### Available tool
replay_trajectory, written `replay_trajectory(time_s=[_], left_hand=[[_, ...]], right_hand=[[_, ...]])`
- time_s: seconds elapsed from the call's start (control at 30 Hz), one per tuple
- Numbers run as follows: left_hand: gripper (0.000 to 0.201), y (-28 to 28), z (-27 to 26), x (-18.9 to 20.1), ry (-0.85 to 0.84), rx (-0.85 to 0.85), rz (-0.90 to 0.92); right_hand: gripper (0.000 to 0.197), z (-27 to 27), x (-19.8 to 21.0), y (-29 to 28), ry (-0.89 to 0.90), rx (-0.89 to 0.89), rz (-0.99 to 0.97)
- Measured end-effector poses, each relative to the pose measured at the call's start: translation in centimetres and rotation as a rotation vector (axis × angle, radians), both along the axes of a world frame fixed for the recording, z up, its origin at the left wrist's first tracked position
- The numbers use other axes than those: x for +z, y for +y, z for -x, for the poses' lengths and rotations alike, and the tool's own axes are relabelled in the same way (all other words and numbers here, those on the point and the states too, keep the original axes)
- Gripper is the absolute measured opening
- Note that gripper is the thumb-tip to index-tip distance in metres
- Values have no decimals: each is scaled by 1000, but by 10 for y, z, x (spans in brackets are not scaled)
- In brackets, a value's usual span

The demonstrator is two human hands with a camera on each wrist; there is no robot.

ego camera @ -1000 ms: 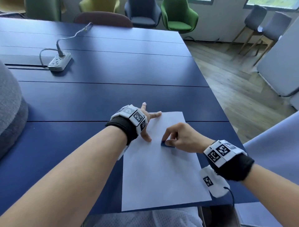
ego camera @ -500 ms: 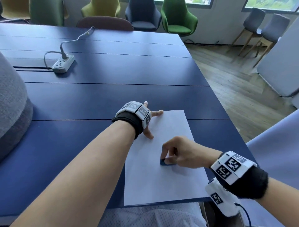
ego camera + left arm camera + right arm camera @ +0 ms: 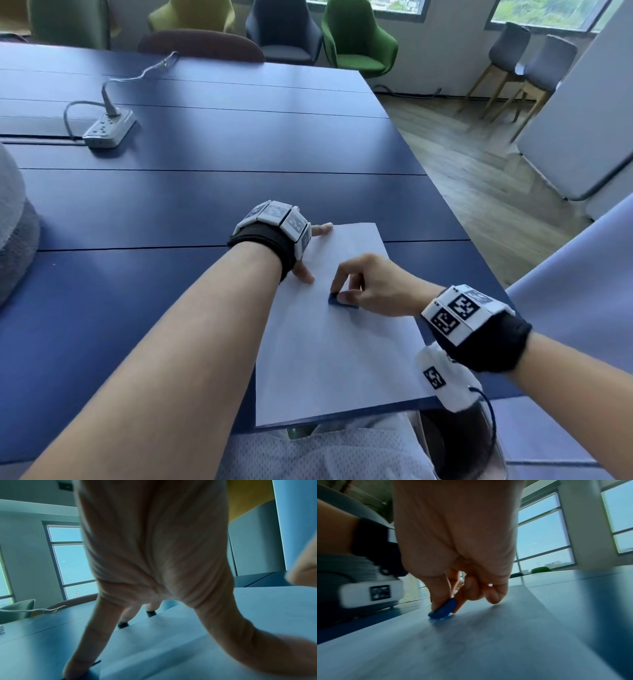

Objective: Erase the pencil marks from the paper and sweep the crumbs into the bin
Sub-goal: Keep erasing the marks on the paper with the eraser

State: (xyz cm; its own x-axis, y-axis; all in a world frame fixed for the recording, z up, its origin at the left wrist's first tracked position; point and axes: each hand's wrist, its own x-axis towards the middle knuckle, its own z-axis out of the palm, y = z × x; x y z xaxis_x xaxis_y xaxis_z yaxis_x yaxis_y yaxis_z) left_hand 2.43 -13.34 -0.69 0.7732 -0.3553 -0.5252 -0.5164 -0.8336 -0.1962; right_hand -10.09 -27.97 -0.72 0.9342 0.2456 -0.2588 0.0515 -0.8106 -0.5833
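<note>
right hand (image 3: pixel 375 286): grip clamped on blue eraser (image 3: pixel 337 301), pressed to paper (image 3: pixel 342 359)
left hand (image 3: pixel 154 547): fingers spread, pinning paper beyond the grip

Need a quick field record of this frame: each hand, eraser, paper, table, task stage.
left hand: fingers spread, pressing the paper's far left part
right hand: pinches the eraser
eraser: blue, tilted, low edge on the paper
paper: white sheet at the table's near edge; marks too faint to tell
table: dark blue, power strip at far left
stage: erasing; bin and crumbs not visible
</note>
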Motion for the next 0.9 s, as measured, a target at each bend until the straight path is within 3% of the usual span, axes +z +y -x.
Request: replay_trajectory(time_s=[0.07,0.2,0.33,0.5,0.63,0.77,0.9], left_hand=[[124,1,0,0,1,-11,12],[122,3,-2,-3,5,-38,33],[125,2,-3,-5,-9,-23,16],[125,-1,-4,-4,-27,-54,-3],[124,-1,-5,-7,-28,-71,-7],[125,-1,-6,-6,-11,-68,-4],[125,-1,-5,-6,-16,-67,-7]], right_hand=[[6,2,-3,4,4,1,-8],[7,14,-1,13,96,176,18],[7,-1,-2,-1,-11,-10,-8],[8,28,-2,1,135,181,-2],[7,20,-6,-9,-5,-13,-34],[8,39,-4,-2,134,189,21],[7,28,-5,-6,35,73,-7]])
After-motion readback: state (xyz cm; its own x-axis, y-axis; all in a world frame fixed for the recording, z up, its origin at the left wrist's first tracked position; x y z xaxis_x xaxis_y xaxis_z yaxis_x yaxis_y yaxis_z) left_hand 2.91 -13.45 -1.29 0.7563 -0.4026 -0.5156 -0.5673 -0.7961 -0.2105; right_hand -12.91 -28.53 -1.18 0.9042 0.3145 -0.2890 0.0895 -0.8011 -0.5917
